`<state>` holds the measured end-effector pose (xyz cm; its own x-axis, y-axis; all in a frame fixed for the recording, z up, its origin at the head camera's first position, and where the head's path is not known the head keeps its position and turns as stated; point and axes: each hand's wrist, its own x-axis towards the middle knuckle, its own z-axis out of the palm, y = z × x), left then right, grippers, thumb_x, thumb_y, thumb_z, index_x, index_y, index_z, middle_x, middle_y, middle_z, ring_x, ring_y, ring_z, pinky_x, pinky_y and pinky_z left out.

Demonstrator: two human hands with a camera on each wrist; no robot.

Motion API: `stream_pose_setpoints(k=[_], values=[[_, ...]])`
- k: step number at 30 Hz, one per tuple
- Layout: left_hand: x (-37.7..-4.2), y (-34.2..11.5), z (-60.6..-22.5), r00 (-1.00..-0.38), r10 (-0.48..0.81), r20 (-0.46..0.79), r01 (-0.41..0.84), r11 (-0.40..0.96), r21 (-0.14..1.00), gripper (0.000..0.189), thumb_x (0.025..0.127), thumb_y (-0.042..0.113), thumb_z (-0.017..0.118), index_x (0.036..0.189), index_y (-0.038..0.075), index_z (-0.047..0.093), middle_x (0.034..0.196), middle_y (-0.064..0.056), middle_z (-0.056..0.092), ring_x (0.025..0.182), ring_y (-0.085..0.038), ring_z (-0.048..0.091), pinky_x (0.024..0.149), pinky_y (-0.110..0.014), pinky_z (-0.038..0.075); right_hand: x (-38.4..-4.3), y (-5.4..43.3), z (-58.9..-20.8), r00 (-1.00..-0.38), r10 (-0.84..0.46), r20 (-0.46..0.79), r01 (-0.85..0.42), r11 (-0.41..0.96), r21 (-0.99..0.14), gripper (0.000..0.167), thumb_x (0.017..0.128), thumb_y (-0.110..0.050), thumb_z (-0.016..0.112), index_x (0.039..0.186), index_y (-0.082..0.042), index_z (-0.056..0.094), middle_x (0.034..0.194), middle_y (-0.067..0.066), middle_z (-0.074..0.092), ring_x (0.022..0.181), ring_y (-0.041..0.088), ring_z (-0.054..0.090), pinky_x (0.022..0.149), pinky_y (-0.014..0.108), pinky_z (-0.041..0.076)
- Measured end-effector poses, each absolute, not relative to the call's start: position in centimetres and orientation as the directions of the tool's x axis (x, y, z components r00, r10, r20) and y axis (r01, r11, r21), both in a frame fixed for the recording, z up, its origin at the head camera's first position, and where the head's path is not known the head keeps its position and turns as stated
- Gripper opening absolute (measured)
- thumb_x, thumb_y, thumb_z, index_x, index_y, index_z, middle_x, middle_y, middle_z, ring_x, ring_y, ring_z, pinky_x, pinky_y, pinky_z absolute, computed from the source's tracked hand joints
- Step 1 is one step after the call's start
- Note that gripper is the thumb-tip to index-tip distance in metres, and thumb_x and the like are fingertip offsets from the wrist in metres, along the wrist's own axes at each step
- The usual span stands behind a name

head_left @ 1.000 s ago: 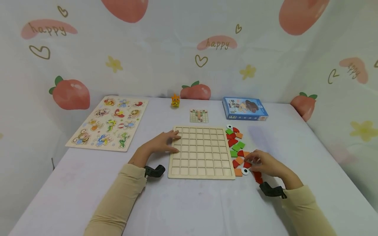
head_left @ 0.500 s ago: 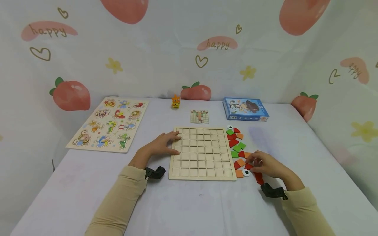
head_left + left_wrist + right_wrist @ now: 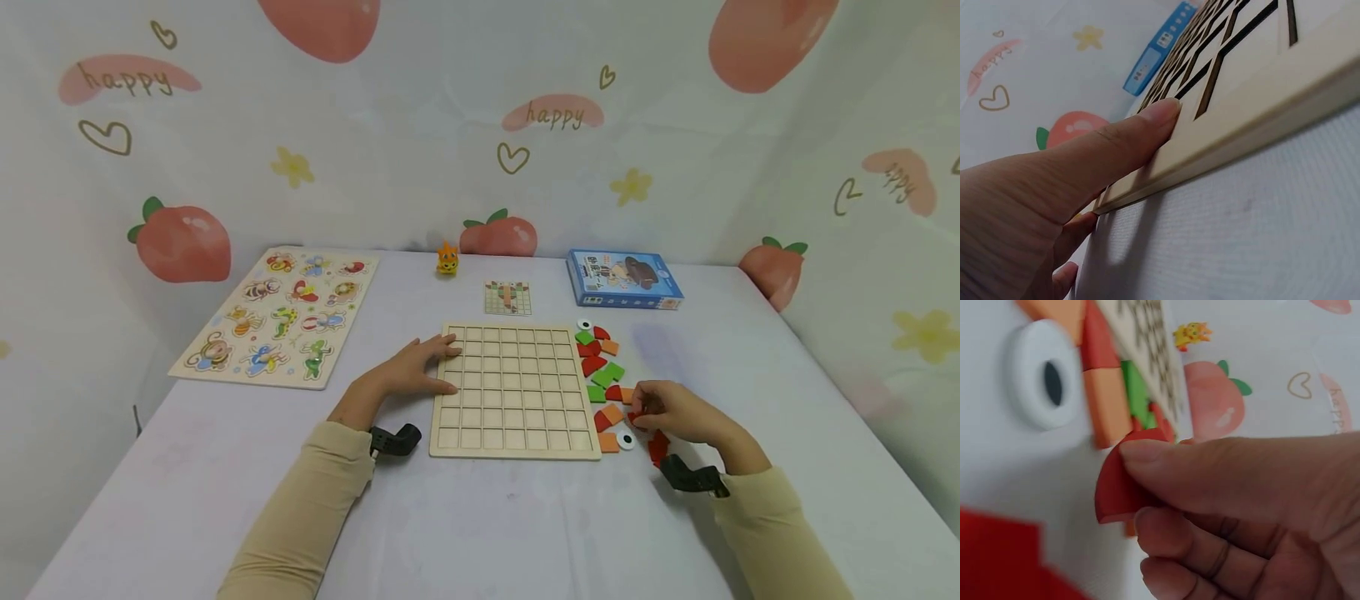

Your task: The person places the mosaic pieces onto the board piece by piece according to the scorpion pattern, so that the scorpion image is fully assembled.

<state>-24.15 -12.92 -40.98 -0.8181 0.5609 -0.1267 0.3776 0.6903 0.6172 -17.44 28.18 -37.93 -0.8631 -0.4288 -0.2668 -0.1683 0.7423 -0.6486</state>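
Note:
A pale wooden grid board lies flat in the middle of the table. My left hand rests on its left edge with fingers and thumb spread; in the left wrist view the thumb lies on the frame beside the grooves. Right of the board, my right hand pinches a red quarter-circle piece between thumb and fingers. Close by are a white eye disc, an orange square and other red pieces, partly behind the hand.
Several green, red and orange pieces line the board's right side. Behind the board lie a small pattern card, an orange toy figure and a blue box. An insect picture puzzle board lies at the left.
My right hand has taken hold of the red quarter-circle piece and lifted it slightly off its spot among the others. The left hand stays on the board's edge.

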Motion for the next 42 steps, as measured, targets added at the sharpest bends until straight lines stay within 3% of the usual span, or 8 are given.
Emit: stream_pose_setpoints(k=[6, 14, 21, 31, 42], values=[[-24.0, -13.1, -41.0, -0.824, 0.553, -0.126, 0.375, 0.698, 0.61, 0.069, 0.08, 0.038, 0.071, 0.138, 0.011, 0.045, 0.155, -0.008, 0.023, 0.145, -0.028, 0.013, 0.118, -0.049, 0.001, -18.6, 27.2, -36.9, -0.864, -0.463, -0.198, -0.23, 0.713, -0.663, 0.021, 0.088, -0.004, 0.06, 0.108, 0.002, 0.06, 0.091, 0.01, 0.063, 0.074, 0.017, 0.058, 0.067, 0.026, 0.054], [-24.1, -13.3, -41.0, -0.82, 0.561, -0.116, 0.388, 0.693, 0.608, 0.069, 0.08, 0.039, 0.071, 0.138, 0.011, 0.045, 0.155, -0.009, 0.023, 0.145, -0.029, 0.013, 0.118, -0.05, 0.001, -20.6, 25.7, -36.6, -0.896, -0.43, -0.114, -0.247, 0.694, -0.676, 0.015, 0.09, -0.007, 0.058, 0.101, 0.002, 0.062, 0.094, 0.012, 0.062, 0.084, 0.021, 0.062, 0.078, 0.033, 0.053], [-24.0, -13.4, -40.8, -0.824, 0.556, -0.106, 0.394, 0.697, 0.599, 0.069, 0.08, 0.039, 0.071, 0.138, 0.01, 0.046, 0.155, -0.01, 0.024, 0.144, -0.029, 0.015, 0.118, -0.051, 0.003, -22.7, 23.5, -36.9, -0.932, -0.357, -0.066, -0.217, 0.693, -0.688, 0.019, 0.089, -0.009, 0.06, 0.104, 0.003, 0.061, 0.094, 0.017, 0.062, 0.075, 0.022, 0.06, 0.065, 0.028, 0.053], [-24.1, -13.3, -41.0, -0.826, 0.554, -0.106, 0.391, 0.698, 0.6, 0.069, 0.08, 0.04, 0.071, 0.138, 0.01, 0.046, 0.155, -0.008, 0.024, 0.145, -0.028, 0.015, 0.118, -0.049, 0.002, -25.4, 20.3, -37.6, -0.973, -0.225, -0.048, -0.106, 0.623, -0.775, 0.022, 0.091, -0.01, 0.058, 0.108, 0.004, 0.057, 0.103, 0.024, 0.062, 0.083, 0.03, 0.064, 0.073, 0.036, 0.056], [-24.1, -12.9, -41.2, -0.824, 0.557, -0.103, 0.397, 0.697, 0.597, 0.068, 0.08, 0.039, 0.071, 0.137, 0.01, 0.047, 0.154, -0.008, 0.025, 0.145, -0.028, 0.015, 0.118, -0.049, 0.003, -27.8, 18.2, -39.1, -0.99, -0.114, -0.087, 0.011, 0.542, -0.84, 0.025, 0.091, -0.008, 0.058, 0.113, 0.005, 0.057, 0.108, 0.026, 0.061, 0.072, 0.015, 0.062, 0.063, 0.023, 0.053]])
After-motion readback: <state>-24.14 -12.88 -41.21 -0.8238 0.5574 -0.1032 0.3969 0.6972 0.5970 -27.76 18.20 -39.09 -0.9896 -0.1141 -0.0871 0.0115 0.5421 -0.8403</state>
